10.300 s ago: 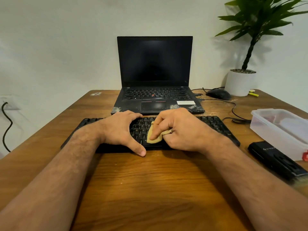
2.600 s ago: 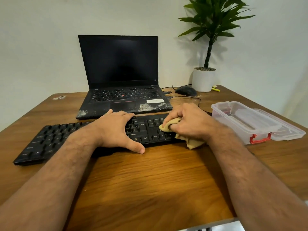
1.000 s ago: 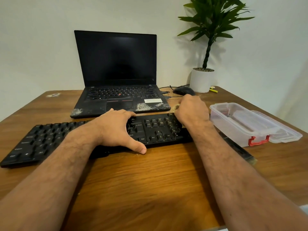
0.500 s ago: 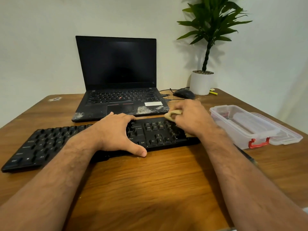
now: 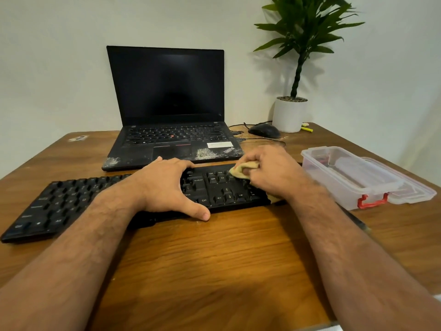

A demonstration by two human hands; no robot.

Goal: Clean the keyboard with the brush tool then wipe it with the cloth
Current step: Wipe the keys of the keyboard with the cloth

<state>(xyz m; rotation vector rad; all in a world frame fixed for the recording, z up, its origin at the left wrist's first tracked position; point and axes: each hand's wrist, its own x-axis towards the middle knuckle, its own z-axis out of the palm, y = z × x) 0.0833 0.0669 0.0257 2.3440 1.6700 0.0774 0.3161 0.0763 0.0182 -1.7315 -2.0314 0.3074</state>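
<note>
A black keyboard (image 5: 71, 199) lies across the wooden desk in front of me. My left hand (image 5: 167, 187) lies spread over its middle, fingers on the keys and thumb at the front edge. My right hand (image 5: 272, 173) grips a bunched yellow cloth (image 5: 241, 169) and presses it on the keys at the keyboard's right end. A dark flat tool (image 5: 355, 220), perhaps the brush tool, lies on the desk mostly hidden behind my right forearm.
An open black laptop (image 5: 167, 111) stands just behind the keyboard. A clear plastic box with red clasp (image 5: 346, 177) and its lid sit to the right. A black mouse (image 5: 263, 130), cables and a potted plant (image 5: 290, 113) stand at the back right.
Over ten seconds my right hand took the cloth from the keyboard's middle to its right end. In the last second it rubbed there, shifting slightly back and left. My left hand stayed.
</note>
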